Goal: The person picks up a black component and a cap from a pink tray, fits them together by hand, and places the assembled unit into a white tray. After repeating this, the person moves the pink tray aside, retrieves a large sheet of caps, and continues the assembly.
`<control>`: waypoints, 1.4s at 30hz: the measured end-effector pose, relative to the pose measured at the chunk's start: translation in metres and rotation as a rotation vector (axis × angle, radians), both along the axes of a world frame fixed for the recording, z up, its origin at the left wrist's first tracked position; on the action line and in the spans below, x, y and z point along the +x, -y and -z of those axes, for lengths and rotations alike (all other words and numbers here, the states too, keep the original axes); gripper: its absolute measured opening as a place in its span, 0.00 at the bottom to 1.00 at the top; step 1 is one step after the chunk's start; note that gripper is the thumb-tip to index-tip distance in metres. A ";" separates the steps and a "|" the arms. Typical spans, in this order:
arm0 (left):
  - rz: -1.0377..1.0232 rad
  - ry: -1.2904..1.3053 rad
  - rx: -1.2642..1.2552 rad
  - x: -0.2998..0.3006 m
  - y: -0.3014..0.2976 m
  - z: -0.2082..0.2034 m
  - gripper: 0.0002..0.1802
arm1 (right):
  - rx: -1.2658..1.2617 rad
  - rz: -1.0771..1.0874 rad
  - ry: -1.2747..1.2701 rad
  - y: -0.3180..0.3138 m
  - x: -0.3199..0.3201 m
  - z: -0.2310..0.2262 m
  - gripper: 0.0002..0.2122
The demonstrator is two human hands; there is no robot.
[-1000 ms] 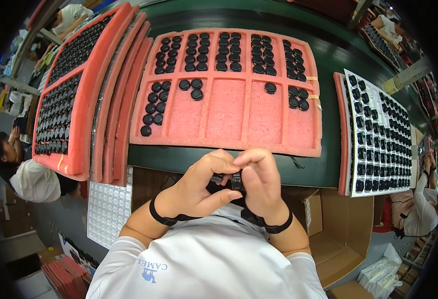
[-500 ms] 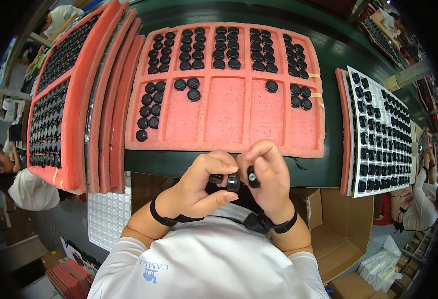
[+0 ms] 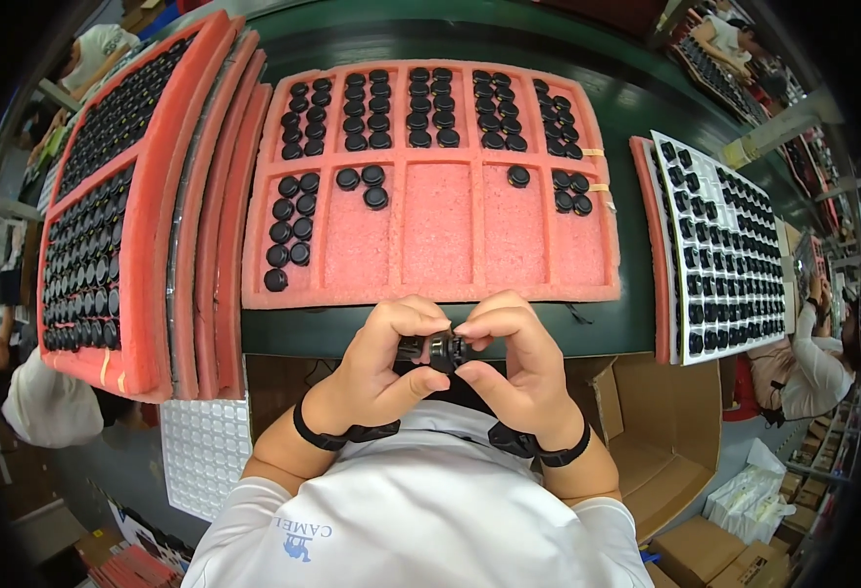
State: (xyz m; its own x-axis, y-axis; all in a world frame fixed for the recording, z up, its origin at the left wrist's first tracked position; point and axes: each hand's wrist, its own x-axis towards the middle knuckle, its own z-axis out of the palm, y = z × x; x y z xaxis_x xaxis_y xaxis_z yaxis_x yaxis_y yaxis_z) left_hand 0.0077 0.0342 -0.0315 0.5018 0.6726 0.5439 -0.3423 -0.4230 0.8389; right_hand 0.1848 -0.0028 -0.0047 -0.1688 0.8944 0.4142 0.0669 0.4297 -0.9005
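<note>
In front of my chest, below the near edge of the pink foam tray (image 3: pixel 445 235), both hands meet on a small black cylindrical part (image 3: pixel 440 350). My left hand (image 3: pixel 376 358) is closed round its left side, thumb below and fingers above. From the right, my right hand (image 3: pixel 520 367) pinches its other end between thumb and fingertips. Whether this is one piece or two pressed together is partly hidden by the fingers. Black round caps (image 3: pixel 432 108) fill the tray's far compartments in rows; the near compartments hold fewer, and the middle near one has none.
At left leans a stack of pink foam trays (image 3: pixel 156 265) with black parts. To the right, a white tray (image 3: pixel 707 178) of black parts lies on pink foam. A cardboard box (image 3: pixel 670 431) stands below the green table (image 3: pixel 337 328). Other people work at both sides.
My right hand has moved in with the small black piece it held apart, and its fingertips now meet the part in my left hand. The view has shifted slightly.
</note>
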 end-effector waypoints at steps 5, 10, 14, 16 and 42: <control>0.006 -0.003 -0.037 0.007 -0.001 0.000 0.24 | -0.031 0.013 0.106 -0.001 0.009 -0.020 0.12; 0.121 -0.113 -0.109 0.032 -0.010 -0.015 0.19 | 0.012 0.116 0.391 0.004 0.055 -0.042 0.11; 0.104 -0.006 -0.361 0.048 -0.021 -0.008 0.16 | 0.023 0.292 0.697 0.009 0.117 -0.059 0.12; 0.065 -0.030 -0.428 0.046 -0.031 -0.007 0.14 | 0.019 0.353 0.797 0.011 0.151 -0.069 0.12; -0.009 -0.128 -0.622 0.075 -0.075 -0.002 0.13 | -0.649 0.887 1.401 -0.127 0.433 -0.033 0.13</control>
State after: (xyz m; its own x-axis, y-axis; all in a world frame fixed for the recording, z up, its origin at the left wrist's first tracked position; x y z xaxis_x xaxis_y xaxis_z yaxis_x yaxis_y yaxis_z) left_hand 0.0822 0.1093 -0.0298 0.5303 0.8477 -0.0138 -0.2214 0.1542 0.9629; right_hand 0.6183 0.1239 0.0288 0.5261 0.8501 -0.0242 0.8503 -0.5253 0.0339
